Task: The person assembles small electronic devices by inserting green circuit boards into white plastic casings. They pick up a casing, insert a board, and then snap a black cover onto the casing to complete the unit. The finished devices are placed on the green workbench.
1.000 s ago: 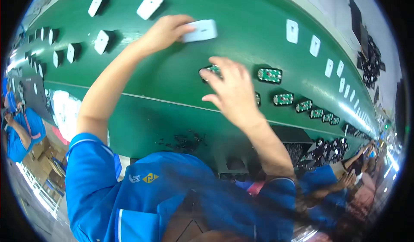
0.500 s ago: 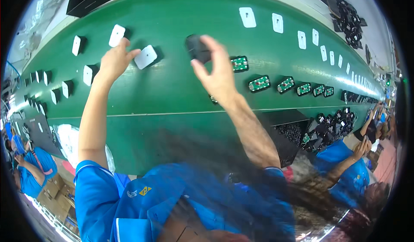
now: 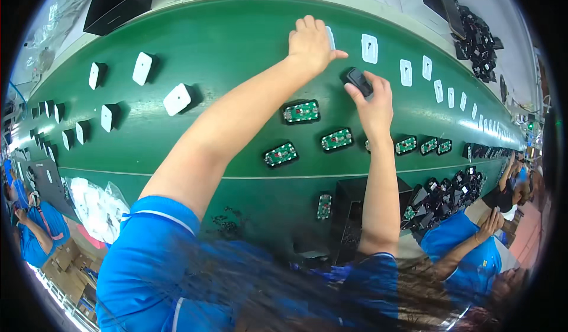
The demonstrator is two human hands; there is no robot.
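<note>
My left hand (image 3: 309, 47) reaches across to the far middle of the green table. It lies over a white rectangular cover plate (image 3: 331, 38), with the thumb spread away from the fingers. The hand hides most of that plate, so I cannot tell whether it touches it. My right hand (image 3: 377, 98) grips a black plastic case (image 3: 358, 81) between thumb and fingers, just above the table. On the near side of both hands are black trays with green circuit boards, among them one circuit board tray (image 3: 301, 112) below my left wrist.
More white plates, one a white plate (image 3: 369, 48), run off to the right. White-topped black units, including a white-topped unit (image 3: 178, 99), stand at left. Near the front edge are a black box (image 3: 349, 213) and piled black parts (image 3: 441, 196). Other people work at both sides.
My left hand has left the white-topped units and crossed right to the white plate. My right hand has carried the black case to the right. The view has shifted slightly.
</note>
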